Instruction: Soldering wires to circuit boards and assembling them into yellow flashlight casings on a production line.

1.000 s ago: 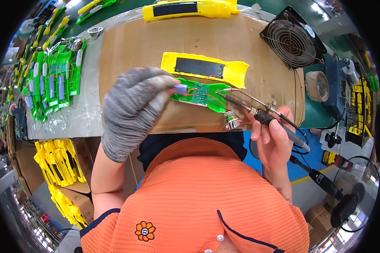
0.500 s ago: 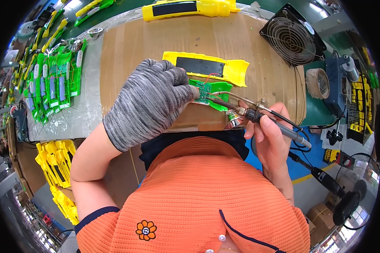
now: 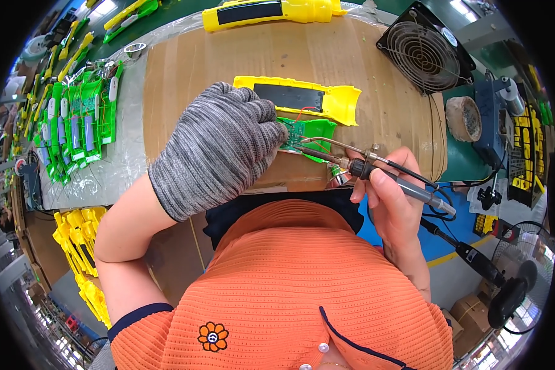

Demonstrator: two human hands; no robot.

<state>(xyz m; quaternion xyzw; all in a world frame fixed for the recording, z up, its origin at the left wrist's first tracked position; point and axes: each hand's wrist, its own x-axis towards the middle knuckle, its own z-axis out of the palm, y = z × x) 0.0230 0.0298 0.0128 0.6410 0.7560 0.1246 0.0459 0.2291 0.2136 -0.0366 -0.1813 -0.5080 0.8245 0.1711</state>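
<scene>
My left hand [image 3: 219, 151], in a grey knit fingerless glove, is closed over the left part of a green plastic casing [image 3: 320, 128]. Its thumb presses by a small green circuit board [image 3: 293, 131] that lies in the casing, with thin red wires; the hand hides the rest. In my bare right hand [image 3: 396, 206] is a soldering iron [image 3: 416, 192] with a grey handle and a thin metal feed tube along it. The iron's tip meets the board's lower right area. Just beyond the casing lies a yellow casing half [image 3: 340, 103] with a black panel.
Cardboard [image 3: 197, 65] covers the bench. Several green casings with wires and batteries [image 3: 80, 120] lie at left. A square fan [image 3: 424, 52] stands back right, near a round tan block [image 3: 464, 119]. Another yellow casing [image 3: 243, 12] is at the far edge. A silver reflector [image 3: 338, 179] sits below the iron.
The soldering iron's tip has shifted slightly left and down on the board. The right hand has moved a little left with it. My left hand keeps its hold.
</scene>
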